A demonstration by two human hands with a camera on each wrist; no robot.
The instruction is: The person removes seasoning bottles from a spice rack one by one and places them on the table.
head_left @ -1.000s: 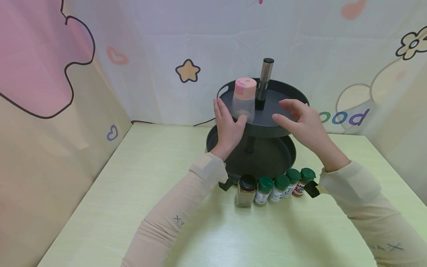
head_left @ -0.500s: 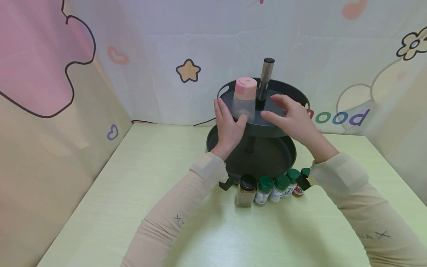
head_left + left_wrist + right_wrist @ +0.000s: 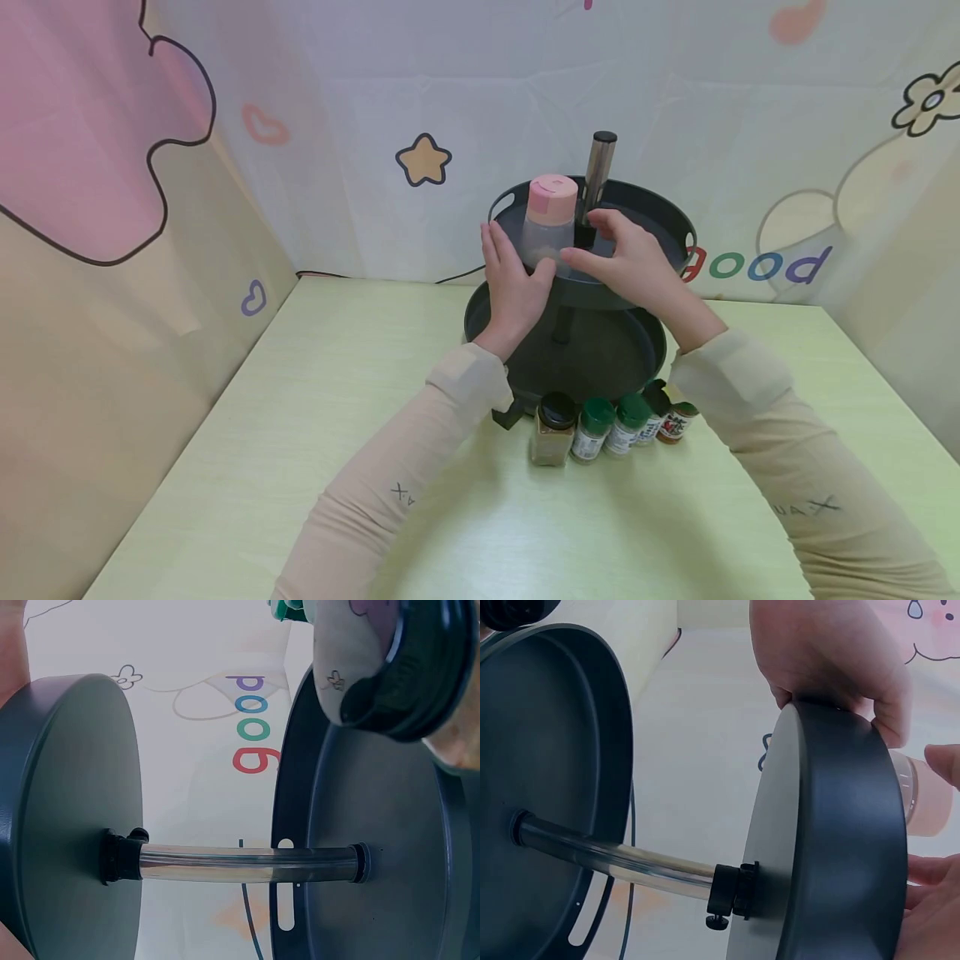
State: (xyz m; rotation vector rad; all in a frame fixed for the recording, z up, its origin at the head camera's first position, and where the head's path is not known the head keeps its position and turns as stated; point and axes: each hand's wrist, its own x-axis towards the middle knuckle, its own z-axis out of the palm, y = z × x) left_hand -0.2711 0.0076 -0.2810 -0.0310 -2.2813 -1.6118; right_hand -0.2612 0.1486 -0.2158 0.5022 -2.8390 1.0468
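Observation:
A translucent bottle with a pink flip cap (image 3: 552,200) stands on the upper tray (image 3: 637,200) of a black two-tier rack. My left hand (image 3: 517,287) holds the left front of this tray, its thumb over the rim close to the bottle's base and its fingers pointing up the outside. From the right, my right hand (image 3: 630,260) reaches over the tray with thumb and fingers apart. Its thumb tip is beside the bottle; whether they touch I cannot tell. The right wrist view shows the pink cap (image 3: 932,796) beyond the tray wall (image 3: 847,825), near the right fingers (image 3: 937,907).
A metal pole (image 3: 600,167) rises through the upper tray. The lower tray (image 3: 577,367) sits beneath it. In front stand a black-lidded jar (image 3: 553,433) and several green-lidded spice jars (image 3: 592,429), some partly behind the right cuff. A printed cloth (image 3: 360,167) hangs behind the table.
My right hand has moved left over the upper tray, closer to the bottle, and its cuff now covers part of the rightmost jars. The left hand, bottle and tray stay put.

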